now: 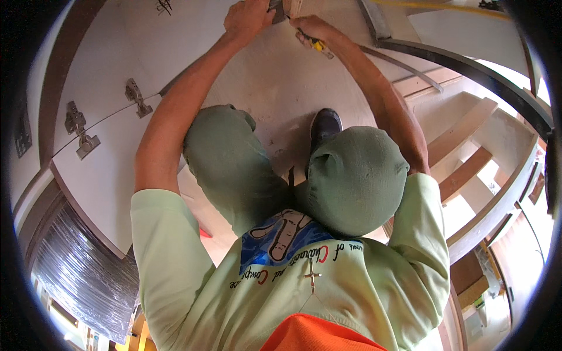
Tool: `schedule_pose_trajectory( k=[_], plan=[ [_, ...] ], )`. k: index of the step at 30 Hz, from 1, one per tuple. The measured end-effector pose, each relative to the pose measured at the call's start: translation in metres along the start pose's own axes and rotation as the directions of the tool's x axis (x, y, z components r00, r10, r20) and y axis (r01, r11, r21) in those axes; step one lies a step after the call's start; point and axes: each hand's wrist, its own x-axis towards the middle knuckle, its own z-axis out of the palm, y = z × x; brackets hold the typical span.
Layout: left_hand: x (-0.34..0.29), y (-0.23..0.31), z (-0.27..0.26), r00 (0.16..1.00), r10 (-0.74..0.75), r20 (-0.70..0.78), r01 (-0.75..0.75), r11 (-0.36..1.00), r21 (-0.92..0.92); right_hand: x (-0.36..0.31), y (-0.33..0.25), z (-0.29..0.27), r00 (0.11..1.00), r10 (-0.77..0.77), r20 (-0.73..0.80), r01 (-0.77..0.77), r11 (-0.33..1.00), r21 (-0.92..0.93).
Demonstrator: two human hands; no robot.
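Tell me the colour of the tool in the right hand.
The visible part of the tool is mostly yellow and black, seen best in the head view.

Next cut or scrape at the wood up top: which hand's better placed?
Right, probably: the right hand grips the yellow-and-black tool close to the wood piece. The left hand shows no tool and sits across from it; its fingertip contact is unclear.

Wood [294, 7] between hands [244, 22], free room nearer
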Motion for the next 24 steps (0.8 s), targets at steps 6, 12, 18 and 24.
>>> schedule_pose_trajectory(
  k=[6,12,18,24],
  plan=[
    [0.002,-0.001,0.0,0.994,-0.01,0.108,0.015,0.999,-0.039,-0.02,-0.005,0.003,0.999,-0.049,-0.023,0.05,0.998,0.047],
    [0.008,-0.033,0.025,0.992,0.129,-0.009,-0.125,0.973,0.196,-0.019,0.023,-0.006,0.991,-0.132,-0.024,0.124,0.967,-0.223],
    [0.008,-0.036,0.039,0.989,0.139,-0.06,-0.127,0.978,0.166,0.005,0.068,0.011,0.974,-0.162,-0.158,0.162,0.987,-0.009],
    [0.011,-0.021,0.019,0.995,0.067,0.079,-0.077,0.988,0.135,0.034,0.07,0.012,0.975,-0.143,-0.169,0.151,0.988,0.036]
  ],
)
